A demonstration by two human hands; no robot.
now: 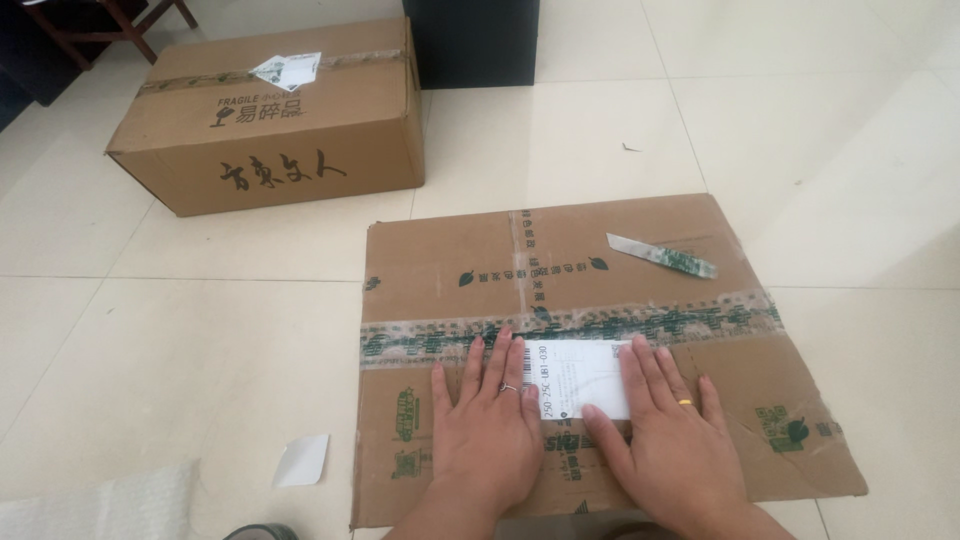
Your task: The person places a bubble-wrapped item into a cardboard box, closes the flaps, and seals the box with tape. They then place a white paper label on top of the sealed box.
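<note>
A flattened brown cardboard box [600, 260] lies on the tiled floor, crossed by printed tape [700, 320]. Near its front edge sits a white rectangular label [585, 375]. My left hand [490, 425] lies flat with its fingers spread, its fingertips on the label's left edge. My right hand [665, 425] presses flat on the label's right side. Each hand wears a ring. Neither hand grips anything.
A closed brown cardboard box [275, 120] stands at the back left with a torn label on top. A dark box [470, 40] stands behind. A strip of peeled tape [662, 256] lies on the flattened cardboard. A white paper scrap [303, 460] and bubble wrap [100, 505] lie at the left.
</note>
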